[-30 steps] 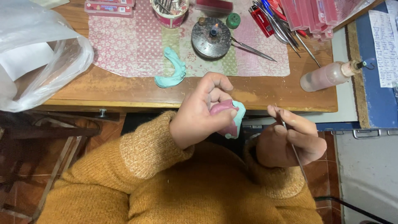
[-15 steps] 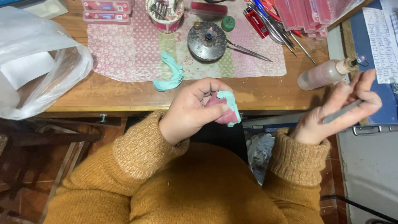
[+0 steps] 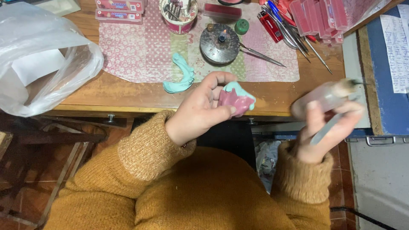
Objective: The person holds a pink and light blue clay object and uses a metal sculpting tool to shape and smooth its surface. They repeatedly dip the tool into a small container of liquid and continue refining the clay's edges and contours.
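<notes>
We note the left hand [image 3: 200, 113] raised just off the near edge of the wooden surface [image 3: 128, 96], its grip closed around a pink-and-teal dental cast [image 3: 237, 99] — thumb under the pink base, fingers curled over the far side, the teal part turned up and to the right. The right hand [image 3: 330, 127] sits well to the right at about the same height, its grip wrapped around a small clear bottle [image 3: 324, 96] with a dark nozzle; a slim metal instrument [image 3: 326, 130] lies pinched along the same fingers. This hand is blurred, so we cannot tell the finger placement exactly. The bottle's long axis runs low-left to upper-right, with the nozzle pointing right and away from the cast. The relation that matters: the cast lies left of the bottle, apart from it, with a clear gap between the two hands; the bottle's base end, not the nozzle, is nearer the cast. On the surface beyond — a second teal arch-shaped piece [image 3: 181, 76] rests on the patterned mat [image 3: 136, 51], left of a round dark burner [image 3: 219, 42], nearer the left hand.
</notes>
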